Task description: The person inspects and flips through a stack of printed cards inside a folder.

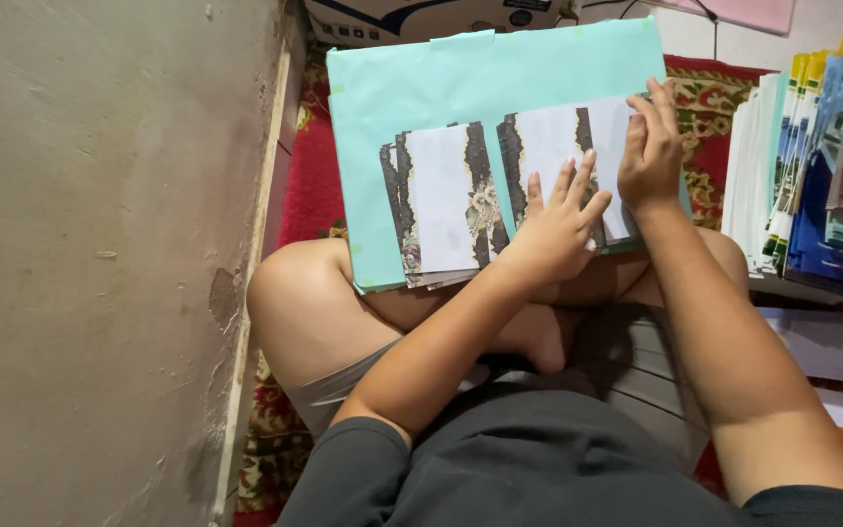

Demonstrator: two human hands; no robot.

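Observation:
Two stacks of white cards with dark floral borders lie on a mint-green paper stack (412, 88) resting on my crossed legs. The left card stack (441, 205) sits untouched. My left hand (553, 220) presses flat, fingers spread, on the right card stack (563, 137). At that stack's right edge my right hand (648, 146) is curled, its fingertips touching the top card's edge. Whether it pinches a card is not clear.
A grey wall (100, 244) runs along the left. A red patterned rug (309, 176) covers the floor. Upright rows of white, yellow and blue paper packs (817, 166) stand at the right. A white box (421, 18) is behind the green paper.

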